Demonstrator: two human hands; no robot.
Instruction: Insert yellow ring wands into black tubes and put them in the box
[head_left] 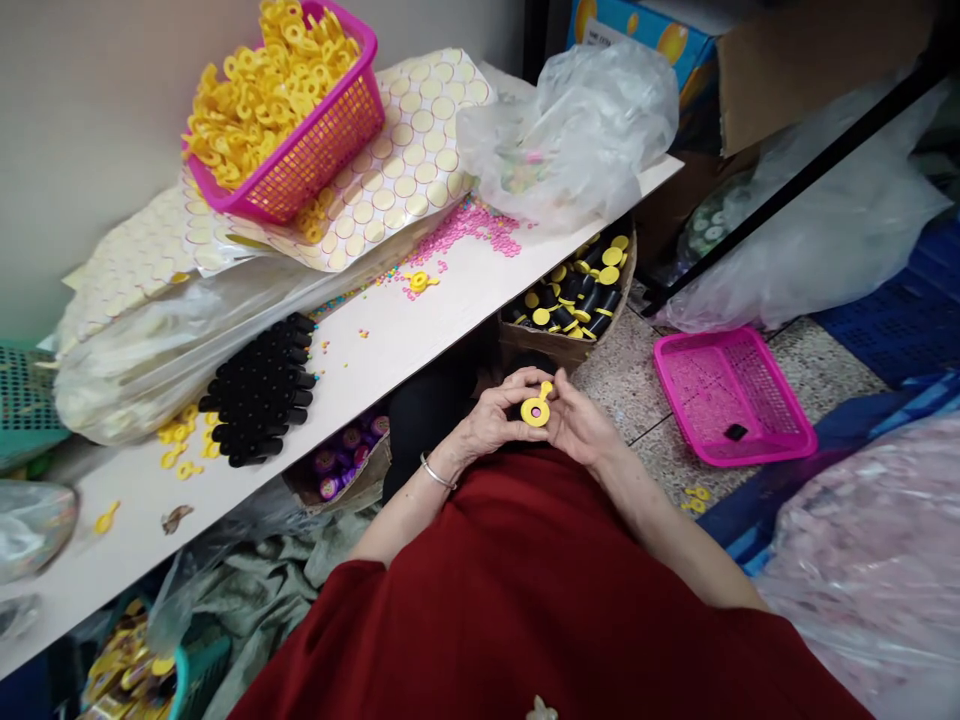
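Observation:
Both my hands meet over my lap, above red cloth. My left hand (491,420) and my right hand (577,425) pinch a yellow plastic cap with a ring tab (537,409) between their fingertips. A dark tube seems to sit under the cap, mostly hidden by my fingers. Just beyond my hands, under the table edge, stands a cardboard box (622,290) of black tubes topped with yellow caps. On the white table (420,330) lies a pile of bare black tubes (262,390) at the left.
A pink basket (322,150) heaped with yellow caps sits on sticker sheets (405,170) at the back. Pink beads (469,225) and loose yellow caps (180,445) are scattered on the table. A clear plastic bag (577,130) is at the right end. A second pink basket (731,395) lies on the floor.

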